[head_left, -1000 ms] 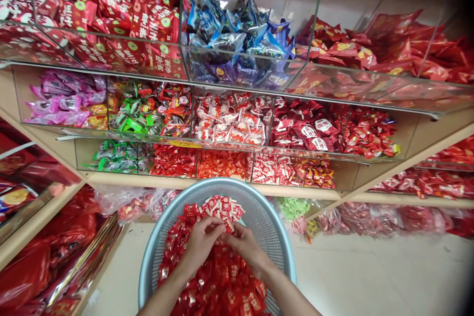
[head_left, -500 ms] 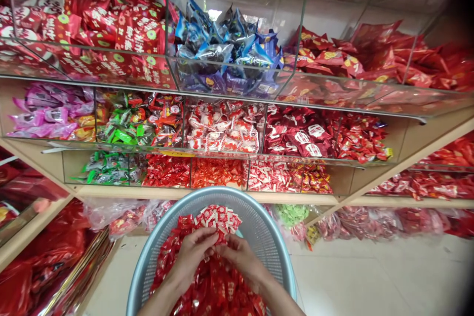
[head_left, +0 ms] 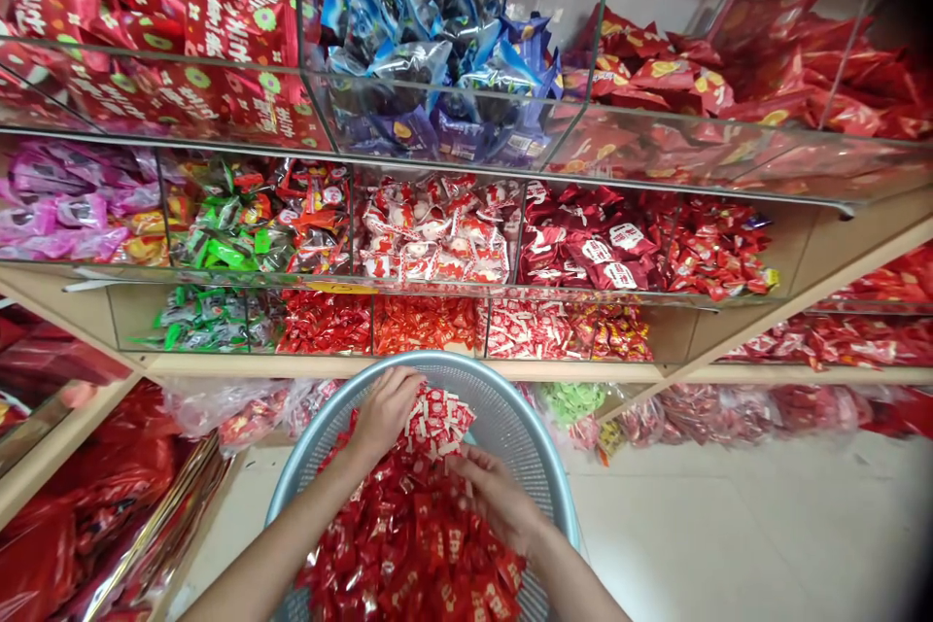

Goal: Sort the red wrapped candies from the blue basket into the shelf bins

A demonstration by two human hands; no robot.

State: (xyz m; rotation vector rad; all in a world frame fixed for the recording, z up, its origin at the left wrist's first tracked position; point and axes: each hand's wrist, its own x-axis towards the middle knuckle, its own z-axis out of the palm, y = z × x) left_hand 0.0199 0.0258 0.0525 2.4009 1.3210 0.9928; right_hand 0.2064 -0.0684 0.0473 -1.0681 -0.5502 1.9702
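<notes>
A blue-grey plastic basket [head_left: 560, 481] stands below me, filled with glossy red candy packets [head_left: 419, 539]. At the far side of the heap lies a pile of small red-and-white wrapped candies [head_left: 439, 420]. My left hand [head_left: 390, 408] reaches over the left edge of that pile, its fingers bent together at the candies; what they grip is hidden. On the near right side of the pile, my right hand [head_left: 502, 496] hovers low over the packets. Its fingers are loosely bent, with thumb and forefinger apart beside the small candies.
Clear-fronted shelf bins [head_left: 437, 287] of wrapped sweets rise beyond the basket. Wooden shelf edging [head_left: 569, 371] runs just behind its rim. Plastic bags of sweets [head_left: 700, 428] sit under the shelf. Large red bags [head_left: 73, 505] are at lower left. Pale floor tiles [head_left: 692, 515] extend right.
My hands, together over the basket's middle before, have parted. The left moved up and left onto the red-and-white candies; the right moved slightly right and down. The view has shifted a little.
</notes>
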